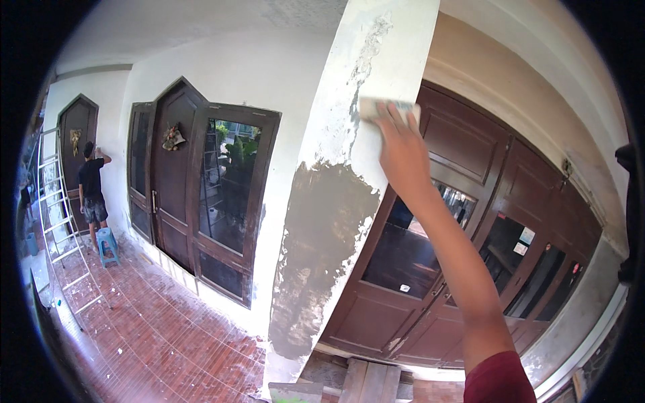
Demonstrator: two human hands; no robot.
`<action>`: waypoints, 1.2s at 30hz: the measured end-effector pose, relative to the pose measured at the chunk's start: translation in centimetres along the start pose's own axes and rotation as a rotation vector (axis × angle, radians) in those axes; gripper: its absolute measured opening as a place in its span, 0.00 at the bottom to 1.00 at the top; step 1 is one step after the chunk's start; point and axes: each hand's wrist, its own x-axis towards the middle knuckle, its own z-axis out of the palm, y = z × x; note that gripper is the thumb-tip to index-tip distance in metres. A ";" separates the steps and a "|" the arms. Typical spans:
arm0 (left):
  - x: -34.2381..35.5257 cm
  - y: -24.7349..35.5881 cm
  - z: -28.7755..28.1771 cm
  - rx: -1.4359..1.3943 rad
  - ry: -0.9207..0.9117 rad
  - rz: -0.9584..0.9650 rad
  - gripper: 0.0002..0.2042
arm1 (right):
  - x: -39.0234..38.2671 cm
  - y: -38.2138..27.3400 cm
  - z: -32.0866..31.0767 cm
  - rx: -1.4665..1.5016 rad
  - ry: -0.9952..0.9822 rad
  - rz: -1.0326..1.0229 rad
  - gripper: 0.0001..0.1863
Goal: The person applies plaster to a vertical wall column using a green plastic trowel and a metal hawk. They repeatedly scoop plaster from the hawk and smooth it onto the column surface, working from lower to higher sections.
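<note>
My right hand [403,154], reaching up from the lower right, grips a pale, flat rectangular pad [375,106] held against the white pillar [342,60] near its right edge. Fingertips lie over the pad. Beside it runs a long grey streak of flaking paint. Below that, a broad patch of bare grey render [322,235] with ragged white edges covers the pillar's middle. My left hand is out of view.
Brown double doors [470,127] stand behind the pillar. At left, a person [91,181] works at the wall near a blue stool [107,252] and aluminium ladder [70,255]. Wooden boards [366,383] lie at the pillar's foot, beside red tiled floor [168,342].
</note>
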 end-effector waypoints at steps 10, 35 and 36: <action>0.7 1.3 -0.8 0.052 0.010 -0.076 0.18 | 9.2 -1.9 4.9 -0.075 0.032 -0.172 0.19; -0.1 1.2 -1.4 0.025 0.013 -0.191 0.15 | 10.0 -0.4 4.5 -0.095 0.016 -0.061 0.25; -0.1 1.1 -1.6 0.026 0.019 -0.186 0.15 | 8.2 -0.3 3.7 -0.076 -0.037 -0.030 0.26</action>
